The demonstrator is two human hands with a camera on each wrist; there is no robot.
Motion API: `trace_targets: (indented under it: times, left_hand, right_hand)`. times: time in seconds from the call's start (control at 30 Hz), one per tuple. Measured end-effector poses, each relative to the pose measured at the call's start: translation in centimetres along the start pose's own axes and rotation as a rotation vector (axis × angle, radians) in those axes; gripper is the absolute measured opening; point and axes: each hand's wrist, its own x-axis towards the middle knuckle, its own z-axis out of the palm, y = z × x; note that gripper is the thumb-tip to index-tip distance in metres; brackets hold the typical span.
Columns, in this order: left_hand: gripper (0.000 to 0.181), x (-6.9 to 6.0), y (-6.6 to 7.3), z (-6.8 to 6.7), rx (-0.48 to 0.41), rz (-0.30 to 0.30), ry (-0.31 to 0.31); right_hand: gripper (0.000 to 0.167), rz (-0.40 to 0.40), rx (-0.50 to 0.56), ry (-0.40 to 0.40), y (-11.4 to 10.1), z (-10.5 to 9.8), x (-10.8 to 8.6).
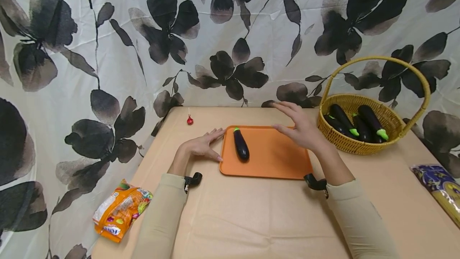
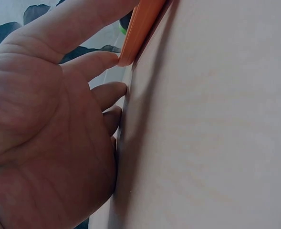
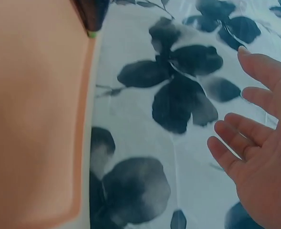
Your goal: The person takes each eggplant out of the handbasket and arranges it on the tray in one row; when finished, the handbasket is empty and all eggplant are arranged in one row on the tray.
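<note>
An orange tray (image 1: pixel 276 151) lies on the table, with one dark eggplant (image 1: pixel 241 145) on its left part, green stem end toward the back. My left hand (image 1: pixel 203 146) is at the tray's left edge, fingers extended; in the left wrist view the fingers of the hand (image 2: pixel 54 109) are at the tray's edge (image 2: pixel 142 28). Above the tray's right back part is my right hand (image 1: pixel 300 129), fingers spread and holding nothing. The right wrist view shows that hand (image 3: pixel 259 148) apart from the tray (image 3: pixel 35 119), with part of the eggplant (image 3: pixel 91 14) at the top.
A wicker basket (image 1: pixel 353 147) with several eggplants (image 1: pixel 370 119) stands at the back right. An orange snack bag (image 1: pixel 122 210) lies at the left edge, a small red object (image 1: pixel 189 120) at the back left, and a purple and gold packet (image 1: pixel 440 191) at the far right.
</note>
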Motion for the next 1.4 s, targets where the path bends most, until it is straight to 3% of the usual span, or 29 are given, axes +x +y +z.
trace_targets:
  times: [0.37,0.7,1.0,1.13,1.4]
  left_hand:
    - [0.127,0.2,-0.3,0.0,-0.011,-0.013,-0.005]
    - [0.126,0.2,-0.3,-0.2,-0.011,-0.011,-0.008]
    - [0.127,-0.1,-0.6,-0.3,-0.002,-0.002,-0.018]
    - [0.127,-0.1,-0.6,-0.4,0.004,-0.006,-0.016]
    - [0.126,0.3,-0.4,-0.2,0.001,-0.012,-0.014]
  right_hand:
    - [0.065,0.159,-0.023,0.117,3.3,-4.0,-1.8]
    - [0.068,0.289,-0.110,0.162,6.6,-7.5,-3.9]
    - [0.069,0.413,-0.207,0.173,9.2,-8.3,-5.5]
    - [0.070,0.477,-0.201,0.151,10.9,-8.4,-5.8]
    - [0.069,0.475,-0.202,0.102,14.1,-9.5,-6.1]
